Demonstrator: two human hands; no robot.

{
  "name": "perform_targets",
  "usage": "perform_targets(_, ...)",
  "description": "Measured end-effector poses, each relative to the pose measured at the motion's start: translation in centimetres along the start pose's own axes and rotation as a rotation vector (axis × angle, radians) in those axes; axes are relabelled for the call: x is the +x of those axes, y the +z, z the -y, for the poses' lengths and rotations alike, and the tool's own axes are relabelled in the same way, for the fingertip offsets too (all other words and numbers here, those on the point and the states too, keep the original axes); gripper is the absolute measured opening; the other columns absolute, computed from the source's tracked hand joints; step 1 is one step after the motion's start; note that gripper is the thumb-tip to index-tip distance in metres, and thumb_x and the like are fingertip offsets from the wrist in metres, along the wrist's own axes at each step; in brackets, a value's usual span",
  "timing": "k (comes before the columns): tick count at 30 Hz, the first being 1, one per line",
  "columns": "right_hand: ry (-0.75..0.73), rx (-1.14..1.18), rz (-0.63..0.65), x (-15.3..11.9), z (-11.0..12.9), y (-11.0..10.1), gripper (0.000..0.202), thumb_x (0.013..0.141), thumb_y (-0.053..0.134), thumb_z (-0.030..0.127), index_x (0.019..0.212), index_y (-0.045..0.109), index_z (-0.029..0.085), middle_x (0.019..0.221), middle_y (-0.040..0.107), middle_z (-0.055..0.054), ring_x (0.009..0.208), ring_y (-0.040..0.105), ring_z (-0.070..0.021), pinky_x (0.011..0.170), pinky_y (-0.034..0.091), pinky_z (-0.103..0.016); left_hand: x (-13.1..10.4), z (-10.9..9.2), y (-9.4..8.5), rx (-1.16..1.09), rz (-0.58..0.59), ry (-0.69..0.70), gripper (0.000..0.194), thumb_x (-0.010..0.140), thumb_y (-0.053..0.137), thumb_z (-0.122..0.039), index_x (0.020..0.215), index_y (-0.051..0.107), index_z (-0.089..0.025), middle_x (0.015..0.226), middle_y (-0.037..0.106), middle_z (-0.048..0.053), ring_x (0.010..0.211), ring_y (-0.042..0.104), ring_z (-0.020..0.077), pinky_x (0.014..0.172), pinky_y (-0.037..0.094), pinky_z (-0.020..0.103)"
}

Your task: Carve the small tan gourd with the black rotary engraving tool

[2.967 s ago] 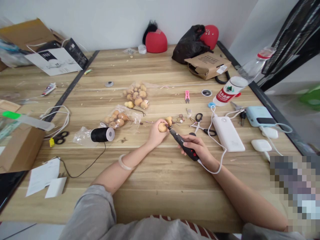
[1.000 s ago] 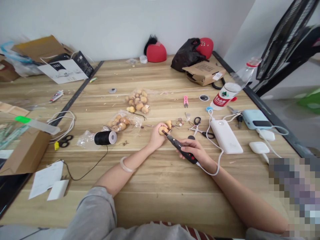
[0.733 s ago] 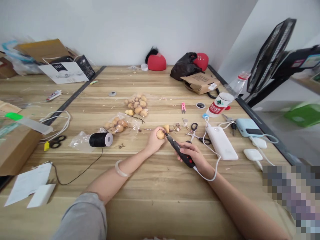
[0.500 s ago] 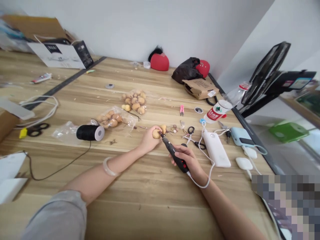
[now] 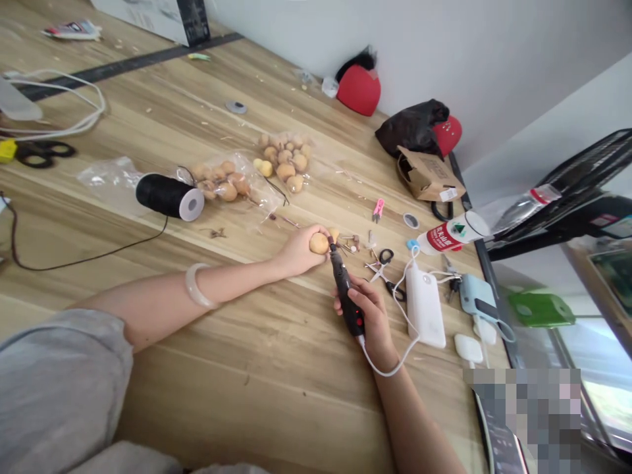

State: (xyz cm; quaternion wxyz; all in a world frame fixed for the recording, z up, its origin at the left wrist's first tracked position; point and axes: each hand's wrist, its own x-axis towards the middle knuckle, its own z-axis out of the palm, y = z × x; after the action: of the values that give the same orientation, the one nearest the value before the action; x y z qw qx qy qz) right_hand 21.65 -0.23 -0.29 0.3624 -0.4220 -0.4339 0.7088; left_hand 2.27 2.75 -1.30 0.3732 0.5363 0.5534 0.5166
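Observation:
My left hand grips a small tan gourd near the middle of the wooden table. Fingers of my right hand are wrapped round a black rotary tool, whose tip points up at the gourd's right side; whether it touches is too small to tell. A white cable runs from the tool to a white power bank. Small tool bits lie just beyond the tip, beside scissors. Behind my left hand are two clear bags of gourds.
A black thread spool lies at the left, with yellow-black scissors farther out. Pink snips, a cardboard box, a red-labelled cup and a light blue power bank stand or lie to the right.
The view has tilted and shifted, so the table items appear rotated. Both hands keep their hold on the gourd and the tool, and the tool now looks more upright in the picture.

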Motion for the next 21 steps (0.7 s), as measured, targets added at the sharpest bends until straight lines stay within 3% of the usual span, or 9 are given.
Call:
perform_targets(9,0.022,-0.075,0.085,-0.32,0.22,-0.11,0.035,0.068,0.073,0.029,0.100,0.064,0.020,0.071,0.071,-0.003,0.052,0.063,-0.0158,0.050,0.050,-0.028,0.03,0.52,0.12,0.001,-0.023,0.004,0.026,0.059,0.064,-0.007,0.081,0.055,-0.018,0.078,0.064,0.000,0.073,0.056,0.0150,0.067,0.041,0.026)
perform_targets(15,0.000,-0.049,0.001,0.03,-0.04,-0.24,0.033,0.072,0.071,0.032,0.101,0.064,0.018,0.072,0.070,-0.004,0.054,0.061,-0.0153,0.049,0.048,-0.027,-0.17,-0.03,0.09,0.026,-0.034,0.028,0.027,0.061,0.066,-0.008,0.081,0.052,-0.019,0.084,0.064,0.001,0.079,0.057,0.0161,0.074,0.042,0.029)
perform_targets(21,-0.015,-0.030,0.004,-0.07,0.01,-0.19,0.034,0.072,0.072,0.030,0.103,0.067,0.017,0.078,0.072,-0.006,0.057,0.062,-0.0148,0.052,0.050,-0.027,-0.30,-0.01,0.21,0.028,-0.060,-0.002,0.032,0.061,0.067,-0.007,0.085,0.049,-0.019,0.088,0.060,0.001,0.084,0.056,0.0169,0.079,0.042,0.031)
